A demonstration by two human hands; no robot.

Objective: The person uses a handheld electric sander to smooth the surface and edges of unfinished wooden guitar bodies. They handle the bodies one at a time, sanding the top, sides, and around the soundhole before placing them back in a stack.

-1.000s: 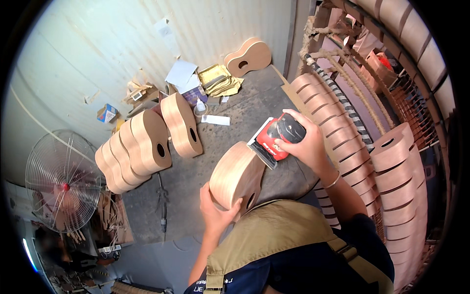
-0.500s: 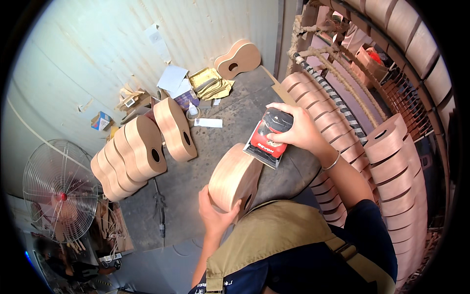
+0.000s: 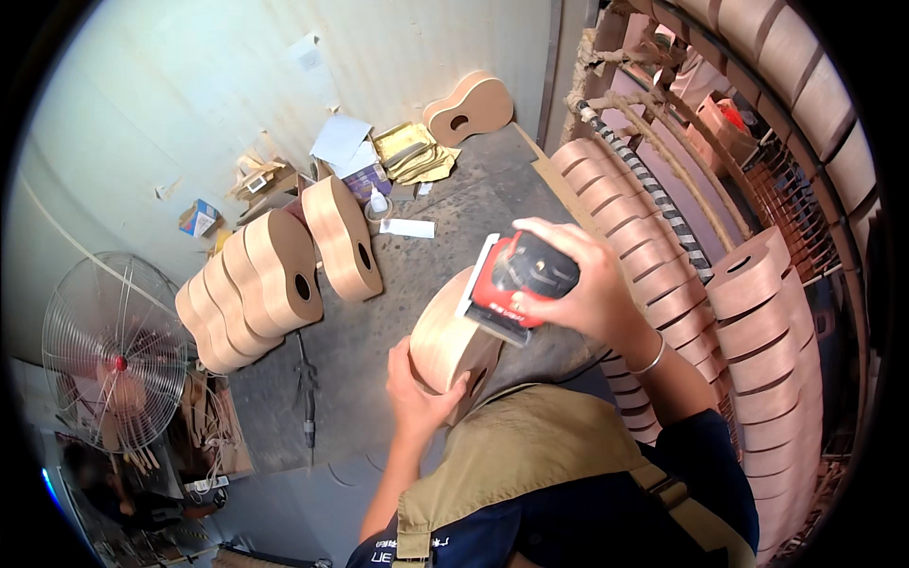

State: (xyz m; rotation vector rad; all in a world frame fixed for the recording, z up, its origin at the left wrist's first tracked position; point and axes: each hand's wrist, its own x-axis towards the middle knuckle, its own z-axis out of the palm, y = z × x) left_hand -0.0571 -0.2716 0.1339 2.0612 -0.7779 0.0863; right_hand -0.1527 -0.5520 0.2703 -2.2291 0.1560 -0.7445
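Left hand (image 3: 417,393) grips the guitar body (image 3: 445,341), its lower end hidden; right hand (image 3: 582,289) clasps the red sander (image 3: 516,279), pad out of sight.

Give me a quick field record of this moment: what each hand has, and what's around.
left hand: left hand grips the lower edge of the unfinished pale wooden guitar body
right hand: right hand holds the red and black palm sander on that body's side
floor: row of similar wooden guitar bodies standing on edge
right side: stacked guitar bodies on a rack
lower left: round wire-guard fan
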